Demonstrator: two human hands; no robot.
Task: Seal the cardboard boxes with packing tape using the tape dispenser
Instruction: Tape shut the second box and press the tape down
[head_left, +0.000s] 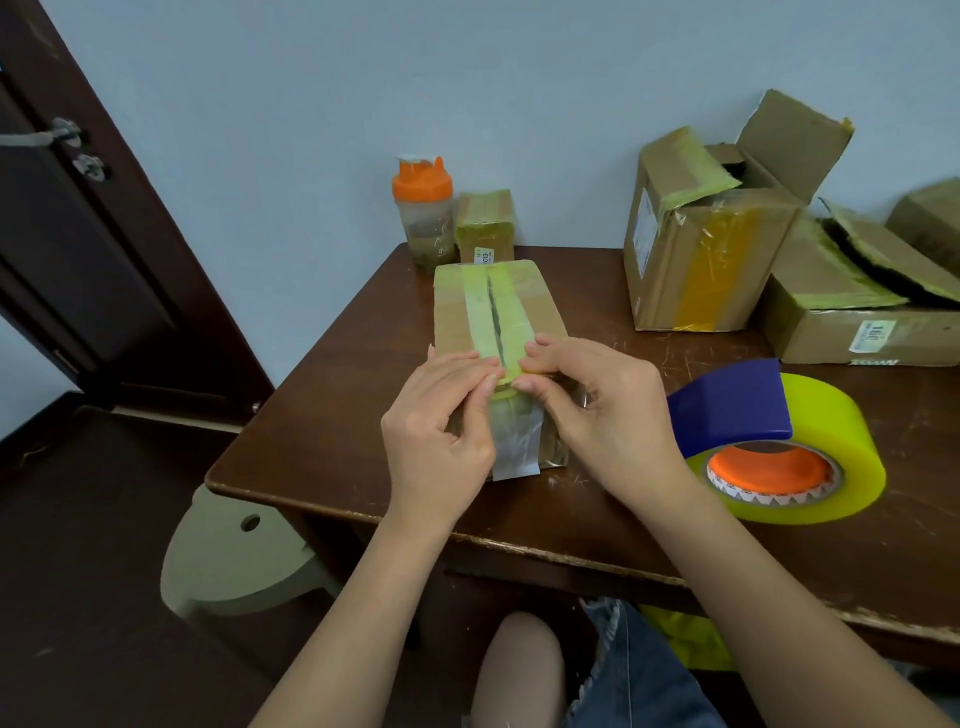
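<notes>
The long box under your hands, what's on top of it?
Yellowish tape strips flank the long box's dark seam. Both hands, left hand and right hand, cover its near end.

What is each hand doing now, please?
Left hand: fingers press the tape on the long box.
Right hand: fingertips press the same tape at the near edge.
</notes>
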